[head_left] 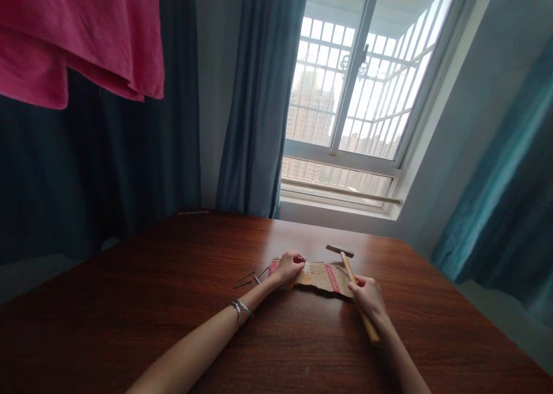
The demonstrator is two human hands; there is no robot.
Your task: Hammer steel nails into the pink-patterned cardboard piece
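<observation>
My right hand [368,296] is wrapped round the wooden handle of a hammer [348,267]. The metal hammer head is raised over the far right side of a cardboard piece [317,274]. This tan, uneven piece lies on the table, dotted with many small marks and crossed by pink bands; a row of dark thin nails shows near its right end. Over its left part, my left hand [289,267] is closed in a pinch, fingertips together. What it pinches, if anything, is too small to make out. Several loose dark nails [245,277] lie just left of the cardboard.
The glossy brown wooden table [173,302] reaches to the wall under a barred window [345,94]. Blue curtains [259,94] hang at both sides. A pink cloth [108,37] hangs at upper left, above the table's height.
</observation>
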